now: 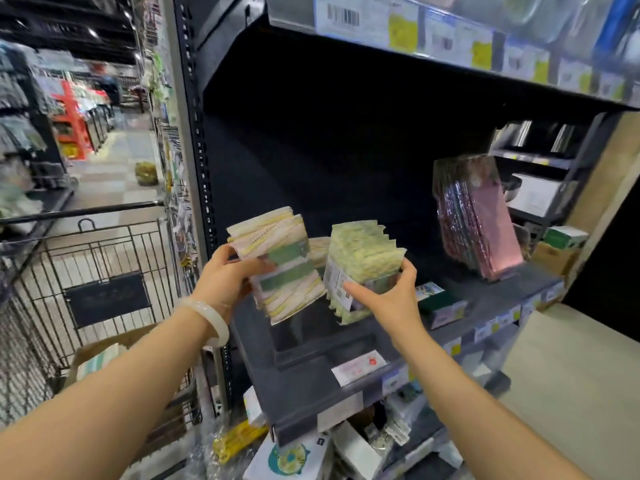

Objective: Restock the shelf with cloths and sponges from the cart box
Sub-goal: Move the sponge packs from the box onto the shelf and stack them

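My left hand (227, 275) grips a stack of striped white-and-yellow cloth packs with green bands (280, 265), held above the front of the dark shelf (311, 379). My right hand (388, 299) holds a stack of pale green packs with zigzag edges (363, 265) just to the right of it, their lower edge at the shelf surface. Both stacks stand nearly upright and side by side. At lower left a cardboard box (104, 351) sits in the wire cart (104, 258).
Pink foil packs (478, 216) lean on the shelf at the right, and a small green box (440, 303) lies near the front edge. Price tags line the shelf above (450, 39). Boxes crowd the shelf below (346, 452). The aisle runs off to the left.
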Available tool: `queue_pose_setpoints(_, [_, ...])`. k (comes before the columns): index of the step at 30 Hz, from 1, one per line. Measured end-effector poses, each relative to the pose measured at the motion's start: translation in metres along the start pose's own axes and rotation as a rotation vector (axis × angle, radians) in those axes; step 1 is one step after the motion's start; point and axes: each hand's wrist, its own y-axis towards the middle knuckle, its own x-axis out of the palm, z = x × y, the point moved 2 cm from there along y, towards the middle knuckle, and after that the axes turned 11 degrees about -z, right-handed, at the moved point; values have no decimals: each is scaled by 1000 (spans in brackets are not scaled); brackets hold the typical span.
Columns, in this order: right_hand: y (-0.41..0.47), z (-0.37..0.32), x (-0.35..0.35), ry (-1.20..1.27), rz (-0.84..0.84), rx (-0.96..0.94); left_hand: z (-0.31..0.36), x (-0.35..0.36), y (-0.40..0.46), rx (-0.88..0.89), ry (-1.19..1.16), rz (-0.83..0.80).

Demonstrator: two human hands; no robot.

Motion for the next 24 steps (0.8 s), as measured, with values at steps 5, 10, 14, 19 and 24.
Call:
queue_pose_setpoints(5, [20, 24, 16, -52, -76, 56, 6, -1, 32, 48, 126, 33])
queue_pose_setpoints(10, [34, 43, 23, -130, -83, 87, -12, -2, 49, -49, 252, 71])
queue_pose_setpoints(14, [39, 54, 30, -235, -131, 123, -23, 7, 52, -70, 364, 73])
queue_pose_setpoints(19, [45, 63, 34, -330, -199, 177, -25, 5, 56, -81, 436, 102])
queue_pose_setpoints(24, [50, 64, 36, -342, -186, 189, -25, 3, 54, -85, 460, 131])
